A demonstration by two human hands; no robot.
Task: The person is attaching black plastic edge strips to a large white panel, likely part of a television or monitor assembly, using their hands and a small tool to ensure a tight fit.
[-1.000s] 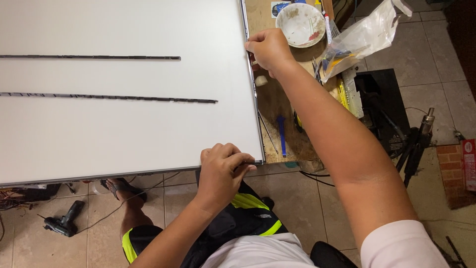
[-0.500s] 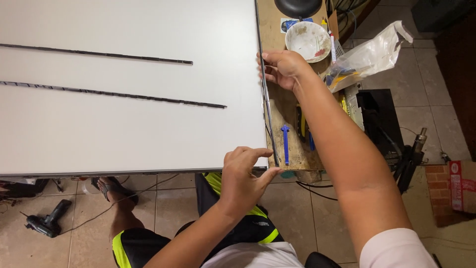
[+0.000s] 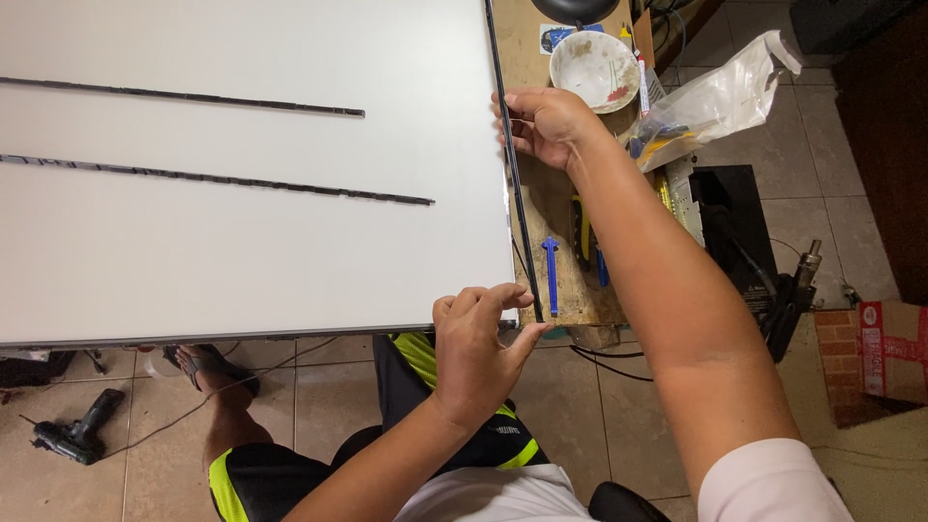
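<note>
A large white flat panel (image 3: 242,222) lies across the workbench, with two thin black strips (image 3: 222,179) resting on it. A third thin black strip (image 3: 517,208) runs along the panel's right edge and stands slightly away from it. My right hand (image 3: 546,126) pinches this strip at its upper part. My left hand (image 3: 478,348) is at the panel's near right corner, fingers curled by the strip's lower end.
A wooden bench top (image 3: 570,280) to the right carries a stained white bowl (image 3: 594,68), a clear plastic bag (image 3: 710,101), blue plastic pry tools (image 3: 551,275) and yellow-handled tools. A cordless drill (image 3: 72,435) lies on the tiled floor at the lower left. A cardboard box (image 3: 894,348) sits far right.
My right hand has come down the panel's right edge toward me, and the edge strip has lifted away from the panel. My left hand has shifted right to the corner and loosened its fist.
</note>
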